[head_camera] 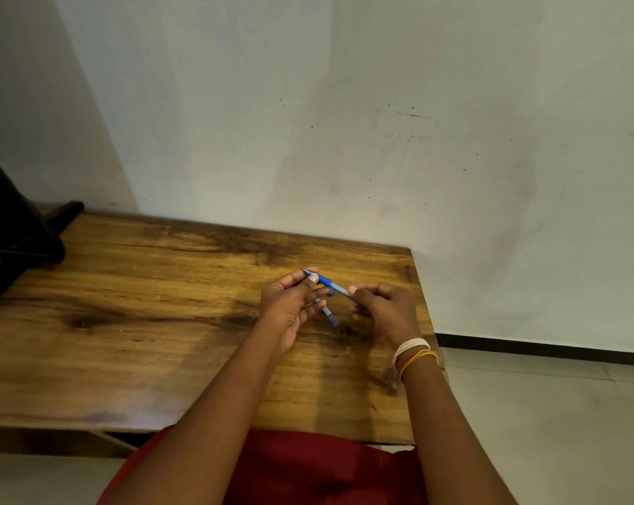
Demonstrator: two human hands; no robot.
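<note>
At the far left a black object (16,231), too dark to identify, stands on the end of the wooden table (144,322). To its right, the left hand (290,304) is raised over the tabletop with its palm turned inward. Its thumb and forefinger are curled and pinch the dark-tipped end of a blue pen (331,286), which sticks out just beyond the fingertips. The pen slants down and to the right, bridging the gap between the two hands. Just below it, beside the lower fingers of the left hand, is a second short blue and clear piece (328,312). It is blurred, and whether those fingers grip it cannot be told. The right hand (384,308) has its fingers curled tightly around the pen's other end, knuckles up. White and yellow bangles (413,353) circle the right wrist. A red garment (308,468) shows beneath the forearms, and pale floor tiles (544,413) lie to the right of the table.
</note>
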